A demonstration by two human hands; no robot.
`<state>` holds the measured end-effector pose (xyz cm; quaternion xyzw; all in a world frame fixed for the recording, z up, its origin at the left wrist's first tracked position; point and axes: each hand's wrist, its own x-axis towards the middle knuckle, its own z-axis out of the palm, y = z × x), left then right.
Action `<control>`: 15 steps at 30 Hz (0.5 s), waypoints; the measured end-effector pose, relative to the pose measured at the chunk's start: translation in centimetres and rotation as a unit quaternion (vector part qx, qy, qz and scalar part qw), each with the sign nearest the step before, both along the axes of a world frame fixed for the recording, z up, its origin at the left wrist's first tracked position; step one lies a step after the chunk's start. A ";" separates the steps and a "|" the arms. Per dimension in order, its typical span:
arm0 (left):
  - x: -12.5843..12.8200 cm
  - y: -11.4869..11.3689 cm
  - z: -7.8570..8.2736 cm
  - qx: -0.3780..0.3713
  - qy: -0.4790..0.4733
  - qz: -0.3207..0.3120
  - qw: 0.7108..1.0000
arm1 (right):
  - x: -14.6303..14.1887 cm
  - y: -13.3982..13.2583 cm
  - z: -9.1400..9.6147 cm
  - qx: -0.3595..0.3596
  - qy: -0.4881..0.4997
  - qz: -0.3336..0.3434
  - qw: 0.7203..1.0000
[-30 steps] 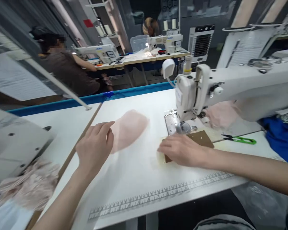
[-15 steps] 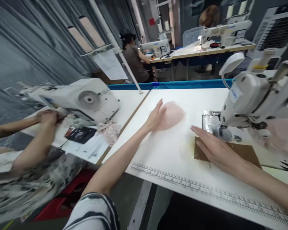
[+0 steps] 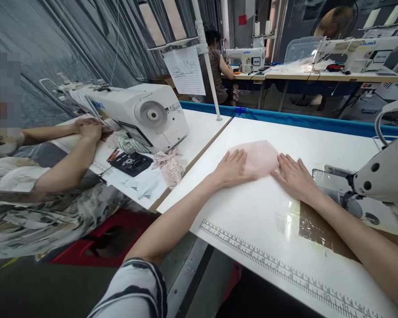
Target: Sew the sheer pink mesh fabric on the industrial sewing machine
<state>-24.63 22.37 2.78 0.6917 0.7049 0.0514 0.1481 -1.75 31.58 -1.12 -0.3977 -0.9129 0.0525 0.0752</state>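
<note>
A thin, pale pink piece of fabric (image 3: 259, 157) lies flat on the white sewing table (image 3: 245, 207). My left hand (image 3: 232, 168) rests palm down over its left edge, fingers stretched out. At the right edge of the cloth, my right hand (image 3: 293, 174) touches it with extended fingertips. Neither hand grips anything. Just right of my right hand is the needle area of a white sewing machine (image 3: 388, 168), partly cut off by the picture's edge. My right forearm crosses a brown patch (image 3: 321, 227) on the tabletop.
A printed ruler (image 3: 252, 254) runs along the table's front edge. On the left, a co-worker's hands (image 3: 89, 130) work at another sewing machine (image 3: 132, 110), near a black device (image 3: 132, 162) and pink trim (image 3: 170, 165). A thread-stand pole (image 3: 208, 66) rises behind; another person sits farther back.
My right hand has moved left from beside the machine onto the fabric's right edge. My left hand now lies flatter on the cloth. The view has turned to the left.
</note>
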 end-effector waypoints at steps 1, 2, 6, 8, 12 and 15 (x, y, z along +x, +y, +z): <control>-0.1 -0.1 0.1 -0.005 0.004 0.008 1.000 | -0.1 -0.1 0.0 0.002 -0.004 -0.003 1.000; -0.2 -0.3 0.2 -0.009 0.007 0.016 1.000 | -0.1 -0.1 0.0 0.005 -0.007 -0.005 1.000; -0.8 -1.0 1.0 -0.015 0.014 0.051 0.998 | -0.3 -0.1 0.0 0.016 -0.009 -0.009 1.000; -0.7 -0.8 1.6 0.001 -0.005 0.058 0.998 | -0.3 -0.2 0.0 0.017 -0.010 -0.008 1.000; 0.6 1.5 2.8 0.067 -0.078 -0.012 0.995 | -0.3 -0.3 0.0 0.020 -0.017 -0.010 1.000; 1.6 4.3 3.0 0.077 -0.109 -0.070 0.989 | -0.3 -0.3 0.0 0.024 -0.025 -0.010 0.999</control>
